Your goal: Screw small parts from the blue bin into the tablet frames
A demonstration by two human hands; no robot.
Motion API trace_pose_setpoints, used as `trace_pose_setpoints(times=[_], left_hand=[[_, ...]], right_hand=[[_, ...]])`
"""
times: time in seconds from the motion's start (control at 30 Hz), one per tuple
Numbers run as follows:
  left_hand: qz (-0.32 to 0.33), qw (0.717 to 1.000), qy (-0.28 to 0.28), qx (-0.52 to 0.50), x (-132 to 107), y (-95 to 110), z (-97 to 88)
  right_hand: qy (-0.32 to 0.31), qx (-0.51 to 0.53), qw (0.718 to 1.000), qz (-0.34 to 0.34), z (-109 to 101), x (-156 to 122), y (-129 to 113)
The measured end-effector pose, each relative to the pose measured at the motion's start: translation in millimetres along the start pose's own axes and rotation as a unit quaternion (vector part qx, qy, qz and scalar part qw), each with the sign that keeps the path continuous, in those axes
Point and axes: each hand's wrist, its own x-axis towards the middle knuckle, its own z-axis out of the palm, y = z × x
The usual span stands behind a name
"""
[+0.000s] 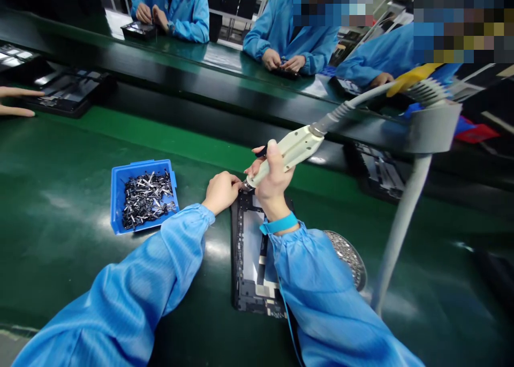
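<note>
Blue-sleeved arms (120, 302) reach forward. The right hand (273, 182) has its fingers clamped around a cream electric screwdriver (287, 155), tip at a flat black device frame (241, 286) on the green worktop (68, 265). The left hand's (220, 192) fingers curl together on the frame's upper edge.

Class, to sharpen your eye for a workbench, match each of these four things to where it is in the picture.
Things
1. Small metal parts
2. Teal wrist strap
3. Cream electric screwdriver
4. Round dish of silvery parts

Places
A. Gripped in the right hand
B. Heaped in the blue tray
C. Partly hidden behind the right sleeve
D. Around the right wrist

Right pairs: 1-B, 2-D, 3-A, 4-C
</note>
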Motion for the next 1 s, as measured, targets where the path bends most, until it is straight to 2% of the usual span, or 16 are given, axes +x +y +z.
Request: trace_pose_setpoints(times=[0.2,0.5,0.57,0.67,0.77,0.83,0.9,1.0], left_hand=[[0.001,1.000,0.002,0.005,-0.9,0.3,-0.2],[0.008,1.000,0.008,0.012,0.7,-2.3,0.7],[0.011,1.000,0.015,0.012,2.0,-4.1,1.9],[0.019,0.999,0.027,0.008,3.5,-7.6,3.0],[0.036,0.999,0.037,0.003,3.9,-12.3,2.2],[0.051,0.998,0.044,0.000,3.8,-15.6,1.2],[0.066,0.996,0.051,-0.004,3.7,-19.0,0.3],[0.089,0.994,0.055,-0.012,4.1,-23.4,-0.9]], right_hand=[[-0.026,-0.006,1.000,0.006,1.3,-1.8,0.3],[-0.028,-0.010,1.000,0.008,1.8,-1.9,3.1],[-0.036,0.008,0.999,-0.006,1.0,-1.3,-3.3],[-0.053,0.059,0.996,-0.046,-6.3,0.6,-28.1],[-0.092,0.076,0.990,-0.081,-28.5,0.8,-60.9],[-0.099,0.056,0.990,-0.090,-53.5,-0.2,-78.0],[-0.066,0.026,0.993,-0.099,-86.0,-0.7,-88.7],[0.050,-0.029,0.990,-0.126,-144.1,1.1,-97.0]])
